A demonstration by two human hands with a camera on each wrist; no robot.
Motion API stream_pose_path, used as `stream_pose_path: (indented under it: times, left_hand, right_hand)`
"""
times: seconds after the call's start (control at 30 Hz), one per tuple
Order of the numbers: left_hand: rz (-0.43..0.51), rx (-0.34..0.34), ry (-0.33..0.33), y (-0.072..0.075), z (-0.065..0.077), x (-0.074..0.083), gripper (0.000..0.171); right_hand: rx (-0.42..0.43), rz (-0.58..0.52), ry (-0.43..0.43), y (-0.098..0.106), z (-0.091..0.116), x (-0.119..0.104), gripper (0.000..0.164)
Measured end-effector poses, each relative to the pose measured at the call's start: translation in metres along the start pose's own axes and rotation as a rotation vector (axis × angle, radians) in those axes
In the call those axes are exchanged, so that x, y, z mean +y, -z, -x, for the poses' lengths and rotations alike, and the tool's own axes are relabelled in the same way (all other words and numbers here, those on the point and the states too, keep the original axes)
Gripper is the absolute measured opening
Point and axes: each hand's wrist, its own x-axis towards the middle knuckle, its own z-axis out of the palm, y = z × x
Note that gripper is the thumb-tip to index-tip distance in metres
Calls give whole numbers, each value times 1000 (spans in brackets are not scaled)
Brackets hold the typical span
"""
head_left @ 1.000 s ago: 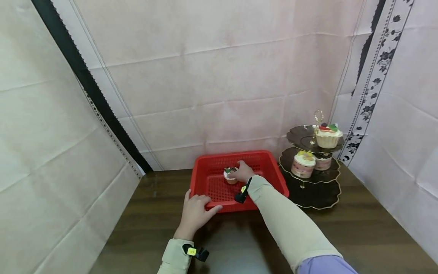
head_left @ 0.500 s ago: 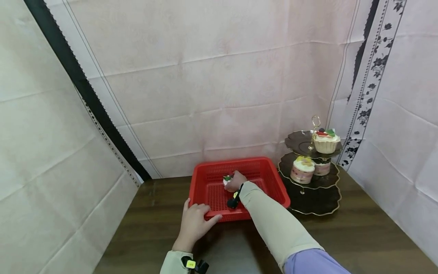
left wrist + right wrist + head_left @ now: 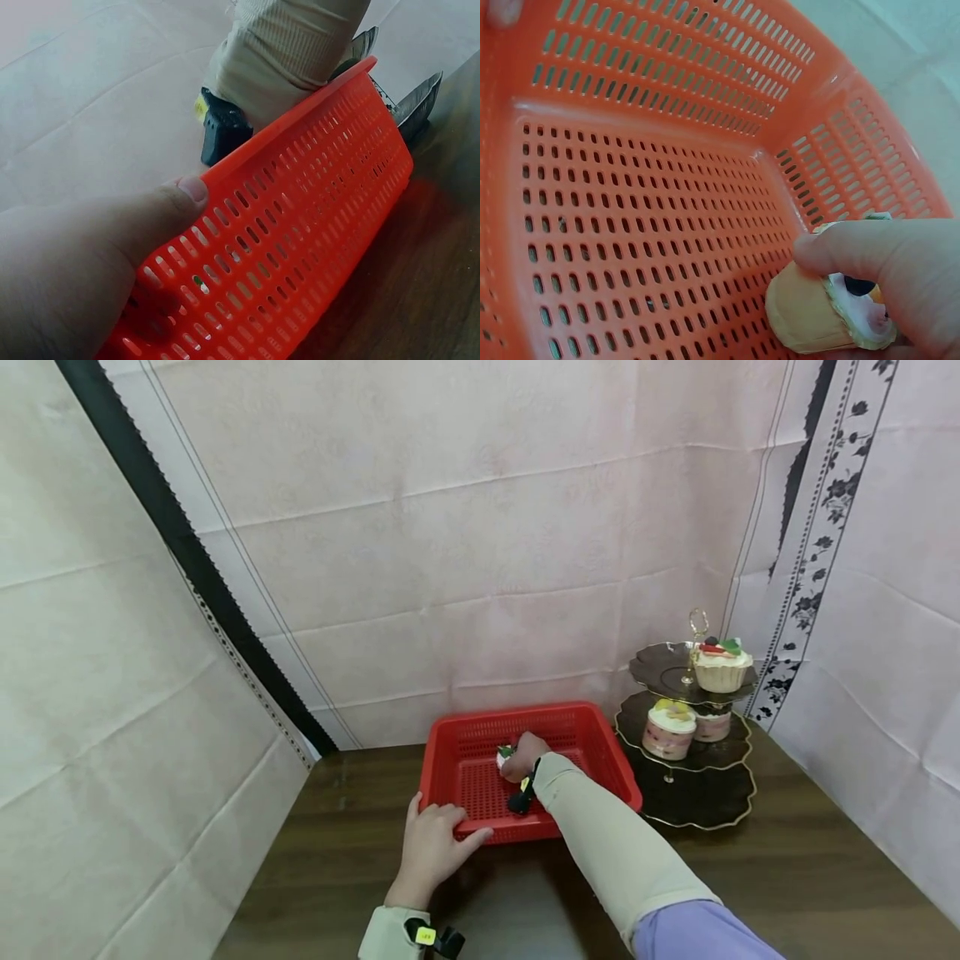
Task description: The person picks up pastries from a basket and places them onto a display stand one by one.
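A red plastic basket [image 3: 487,837] with slotted walls stands on the table. My left hand [image 3: 433,852] grips its front left corner; in the left wrist view the thumb [image 3: 193,187] lies at the rim. Inside the basket my right hand [image 3: 522,758] pinches a small cupcake [image 3: 806,311] with a tan wrapper, white cream and dark and green topping. The right wrist view shows this cupcake tipped on its side close over the slotted floor, thumb across the wrapper's edge. In the head view the hand hides most of it.
Right of the basket stands a three-tier dark cake stand [image 3: 693,793] with gold edges. Its top tier bears a fruit-topped cupcake [image 3: 722,670]; on the middle tier sit two pink-and-white cakes [image 3: 667,732]. Cloth-covered walls [image 3: 525,543] enclose the table [image 3: 330,843].
My right hand has closed round the cupcake in the basket, which is now largely covered by the hand and tilted. The left hand has stayed at the basket corner.
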Motion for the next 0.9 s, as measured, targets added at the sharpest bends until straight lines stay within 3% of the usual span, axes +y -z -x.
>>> stream_pose_path:
  times: [0.13,0.33,0.6,0.9]
  left_hand:
    - [-8,10,-12,2,-2,1,50]
    - [-11,15,-22,3,-3,1,55]
    - [3,13,-14,0,-2,1,57]
    - [16,0,7,1,0,1,52]
  right_hand:
    - [17,-14,6,11,2,0,41]
    - [73,-18,51,33,12,0,55]
    - [106,-46,69,62,46,-2,65]
    - [154,-48,145,84,84,3,70]
